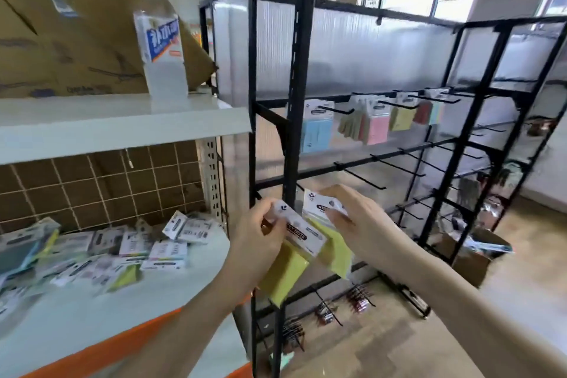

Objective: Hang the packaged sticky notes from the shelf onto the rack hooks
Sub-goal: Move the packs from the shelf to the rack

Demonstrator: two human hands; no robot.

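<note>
holding two yellow sticky-note packs in front of the black rack [302,70], one per hand. left hand [260,236] has fingers curled round the white header card of the left pack [291,250], pad hanging tilted below it. right hand [362,218] pinches the header of the right pack [329,239], thumb on the front of the card, pad dangling down. the two packs sit just beside each other and may overlap at the headers, can't tell for sure because of blur

handling guess: packs look light, thin and flat, with a stiffish card top and a soft plastic sleeve round the paper pad. film is probably a bit slippery, so grip the card header, not the sleeve. hang hole should be in the header but it's not readable here; keep fingers off the top middle of the card so a hook can pass. not fragile, though the card could bend or tear at the hole if yanked

more packs lie in a loose pile [122,250] on the lower shelf [92,310] at near left. blue, pink and yellow packs already hang [376,126] on the upper hook row, farther right. empty hooks [362,176] on the middle row just above the hands look like the closest free spots

water bottle [161,40] and cardboard boxes [61,40] on the upper shelf at far left
</note>
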